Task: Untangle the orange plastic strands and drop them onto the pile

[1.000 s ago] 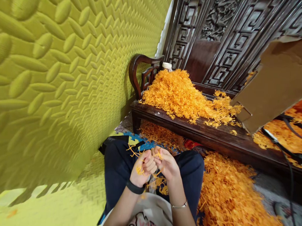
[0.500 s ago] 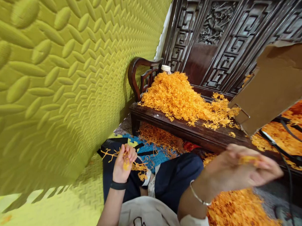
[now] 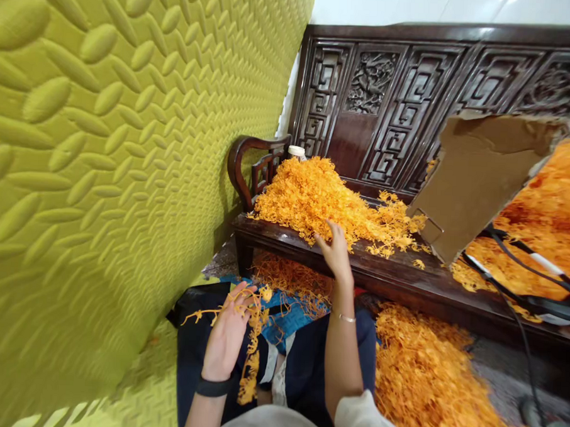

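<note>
My left hand (image 3: pixel 227 337) rests over my lap, holding a tangle of orange branching strands (image 3: pixel 251 338) that hangs down past my wrist. My right hand (image 3: pixel 334 250) reaches forward with fingers apart to the near edge of a big orange pile (image 3: pixel 314 193) heaped on the dark wooden bench (image 3: pixel 284 232). It holds nothing that I can see. A black band sits on my left wrist, a thin bracelet on my right.
A yellow padded wall (image 3: pixel 102 168) fills the left. More orange strands lie on the floor (image 3: pixel 424 377) at my right and under the bench. A tilted cardboard sheet (image 3: pixel 475 178) leans on the bench, with black cables (image 3: pixel 522 280) beside it. A white-capped jar (image 3: pixel 296 152) stands behind the pile.
My hands parted. The right swung out to the right with a small orange bit, then reached forward to the pile on the bench. The left stayed over my lap with its strands.
</note>
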`<state>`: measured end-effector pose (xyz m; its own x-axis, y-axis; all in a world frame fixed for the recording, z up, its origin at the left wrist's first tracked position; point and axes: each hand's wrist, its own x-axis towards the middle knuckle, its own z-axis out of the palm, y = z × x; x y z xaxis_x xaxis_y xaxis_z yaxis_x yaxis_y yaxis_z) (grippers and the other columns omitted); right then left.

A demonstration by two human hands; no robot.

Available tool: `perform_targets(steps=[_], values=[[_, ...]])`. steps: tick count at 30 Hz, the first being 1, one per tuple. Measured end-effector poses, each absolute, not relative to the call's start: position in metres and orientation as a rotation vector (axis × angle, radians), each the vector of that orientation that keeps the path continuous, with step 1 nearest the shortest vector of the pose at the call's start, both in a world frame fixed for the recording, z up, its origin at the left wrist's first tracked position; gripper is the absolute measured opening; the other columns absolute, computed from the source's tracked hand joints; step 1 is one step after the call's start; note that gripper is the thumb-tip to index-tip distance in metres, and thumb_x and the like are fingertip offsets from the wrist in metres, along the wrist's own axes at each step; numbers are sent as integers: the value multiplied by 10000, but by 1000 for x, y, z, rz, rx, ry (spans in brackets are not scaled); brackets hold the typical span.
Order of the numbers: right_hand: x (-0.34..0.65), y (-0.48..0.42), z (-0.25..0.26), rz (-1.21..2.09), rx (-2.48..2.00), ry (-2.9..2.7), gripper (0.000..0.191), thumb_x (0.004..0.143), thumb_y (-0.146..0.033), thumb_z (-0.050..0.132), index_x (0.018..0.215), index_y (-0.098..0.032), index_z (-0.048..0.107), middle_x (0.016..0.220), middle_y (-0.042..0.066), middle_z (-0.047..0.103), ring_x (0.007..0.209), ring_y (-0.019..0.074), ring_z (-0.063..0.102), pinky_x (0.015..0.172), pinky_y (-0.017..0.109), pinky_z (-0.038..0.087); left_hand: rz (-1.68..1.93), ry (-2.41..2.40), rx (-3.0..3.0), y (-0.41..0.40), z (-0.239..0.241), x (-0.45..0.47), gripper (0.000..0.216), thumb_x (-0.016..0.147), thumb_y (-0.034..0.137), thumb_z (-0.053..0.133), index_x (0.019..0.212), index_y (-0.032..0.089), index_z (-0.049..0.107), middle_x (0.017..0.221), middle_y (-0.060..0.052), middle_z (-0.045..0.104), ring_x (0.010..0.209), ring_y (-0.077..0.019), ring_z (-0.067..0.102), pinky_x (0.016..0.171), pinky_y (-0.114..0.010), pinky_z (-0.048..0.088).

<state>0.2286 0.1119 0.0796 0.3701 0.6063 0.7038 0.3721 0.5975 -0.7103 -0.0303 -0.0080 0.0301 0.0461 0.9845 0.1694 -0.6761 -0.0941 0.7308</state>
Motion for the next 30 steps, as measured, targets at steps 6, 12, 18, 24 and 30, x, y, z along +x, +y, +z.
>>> perform_targets(steps=[6, 12, 18, 24, 30], values=[[164, 70, 4, 561, -831, -1307, 327, 832, -405, 571, 1030, -145, 587, 1096, 134, 579, 1010, 215, 571, 854, 379, 481, 1432, 456, 856, -8, 27, -27, 465, 873, 441, 541, 1268, 196, 540, 1313, -123, 493, 1111, -203, 523, 994, -347, 384], [145, 18, 2, 854, -662, -1466, 250, 874, -350, 558, 1061, -192, 611, 1105, 86, 599, 1014, 192, 583, 884, 341, 463, 1422, 462, 846, -12, 29, -22, 529, 864, 432, 562, 1334, 219, 447, 1335, -129, 475, 1171, -244, 503, 997, -378, 377], [144, -1, -1, 1099, -558, -1558, 378, 917, -464, 446, 1175, -199, 526, 996, 81, 604, 807, 159, 617, 714, 300, 486, 1406, 477, 828, -13, 26, -17, 569, 890, 461, 508, 1380, 212, 361, 1351, -139, 459, 1145, -231, 518, 982, -381, 396], [148, -19, 4, 1179, -721, -1882, 690, 649, -438, 772, 1204, -238, 412, 1091, 58, 530, 798, 151, 596, 733, 300, 489, 1512, 496, 775, -6, 22, -21, 549, 934, 443, 424, 1436, 273, 282, 1359, -119, 457, 1160, -216, 510, 985, -393, 393], [133, -27, 2, 1205, -679, -1822, 540, 674, -383, 758, 1017, -216, 375, 1080, 46, 450, 792, 129, 583, 725, 283, 495, 1554, 490, 616, -5, 20, -20, 525, 962, 427, 350, 1455, 280, 248, 1345, -125, 470, 1161, -204, 516, 960, -371, 416]])
